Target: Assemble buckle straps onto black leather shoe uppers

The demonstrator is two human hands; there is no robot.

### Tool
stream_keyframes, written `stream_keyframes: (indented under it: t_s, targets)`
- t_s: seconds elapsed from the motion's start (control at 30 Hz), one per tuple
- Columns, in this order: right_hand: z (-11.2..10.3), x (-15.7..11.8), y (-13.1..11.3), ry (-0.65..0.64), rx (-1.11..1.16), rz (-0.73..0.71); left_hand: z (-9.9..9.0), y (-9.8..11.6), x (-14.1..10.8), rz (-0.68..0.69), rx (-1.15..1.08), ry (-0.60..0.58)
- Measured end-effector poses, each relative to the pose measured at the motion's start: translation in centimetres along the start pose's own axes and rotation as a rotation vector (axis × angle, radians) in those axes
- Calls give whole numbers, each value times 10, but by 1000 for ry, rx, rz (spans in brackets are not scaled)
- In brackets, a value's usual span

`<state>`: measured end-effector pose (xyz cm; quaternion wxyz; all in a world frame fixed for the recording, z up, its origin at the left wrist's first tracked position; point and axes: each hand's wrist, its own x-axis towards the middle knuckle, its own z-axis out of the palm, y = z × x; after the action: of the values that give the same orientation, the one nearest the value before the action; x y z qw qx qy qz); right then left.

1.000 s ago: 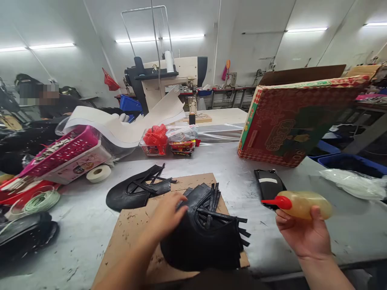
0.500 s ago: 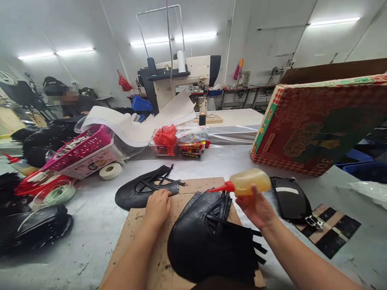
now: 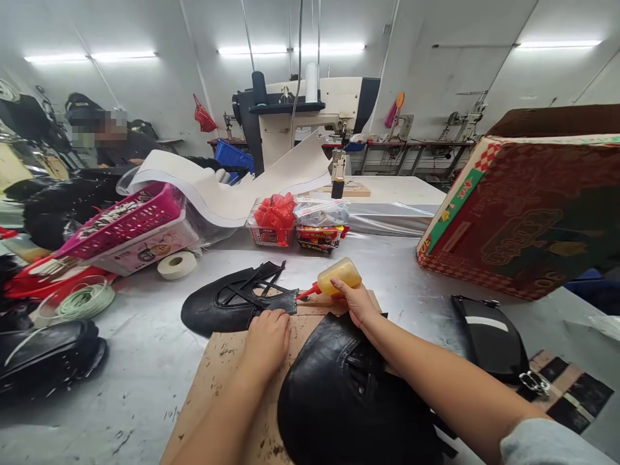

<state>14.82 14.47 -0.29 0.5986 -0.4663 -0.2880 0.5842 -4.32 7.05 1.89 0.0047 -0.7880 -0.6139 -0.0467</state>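
Observation:
My left hand (image 3: 268, 336) presses with bent fingers on the lower edge of a black leather piece with crossed straps (image 3: 227, 300), at the far end of a cardboard sheet (image 3: 232, 368). In my right hand (image 3: 353, 300) is a squeeze bottle of yellowish liquid (image 3: 339, 276), tilted left. Its red nozzle tip is at the right end of that leather piece; whether it touches is too small to tell. Another black leather piece (image 3: 320, 381) lies on the cardboard beneath my right forearm.
Behind are a sewing machine (image 3: 310, 113), a tub with a red bag (image 3: 274, 219) and a tape roll (image 3: 177, 265). A pink basket (image 3: 130, 216) stands left, a large box (image 3: 523, 213) right. A person (image 3: 111, 139) is at the back left.
My right hand has brought the bottle left and down to the strapped piece's end. My left hand has shifted slightly right. The view has turned a little.

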Motion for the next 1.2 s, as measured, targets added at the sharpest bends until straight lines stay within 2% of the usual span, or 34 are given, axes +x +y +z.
stream_keyframes:
  t_s: [0.6, 0.87, 0.97, 1.07, 1.13, 1.2]
  targets:
    - [1, 2, 1, -17, -102, -35, -3, 3, 0, -21, -23, -39]
    - [-3, -1, -4, -70, -82, 101, 0, 3, 0, -27, -31, -36]
    - [-5, 0, -15, -78, 4, 147, 0, 1, 1, -35, -35, -37]
    - [-12, 0, -38, -65, 138, 134, -5, -1, 2, -37, -38, -45]
    - [-26, -6, -58, -51, 222, 103, -13, 2, 0, -36, -44, -51]
    - [-48, -18, -78, -42, 294, 59, -24, 14, -5, -4, -61, -61]
